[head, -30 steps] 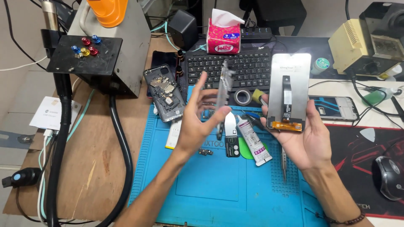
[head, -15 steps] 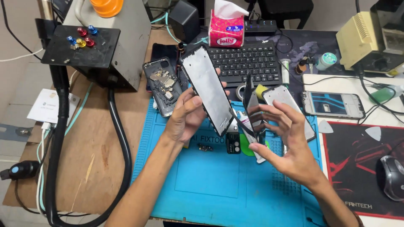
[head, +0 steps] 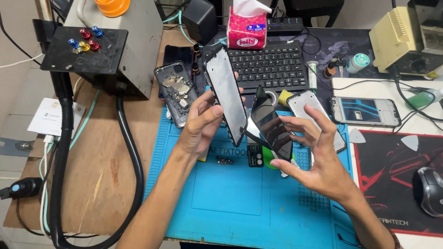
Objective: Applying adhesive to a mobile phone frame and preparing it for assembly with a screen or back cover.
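Above the blue repair mat (head: 221, 193), the left hand (head: 200, 127) grips a phone frame (head: 226, 94) by its edge. Just right of the frame, the right hand (head: 318, 161) pinches the dark screen panel (head: 272, 124), already parted from it. Refitting looks still undone; an opened phone (head: 177, 92) lies left of the frame.

Bright, even overhead light; soft short shadows under both forearms on the blue mat (head: 240, 203). Mild glare on the dark screen panel (head: 273, 129). Sharp throughout; slight wide-angle bending at frame edges.
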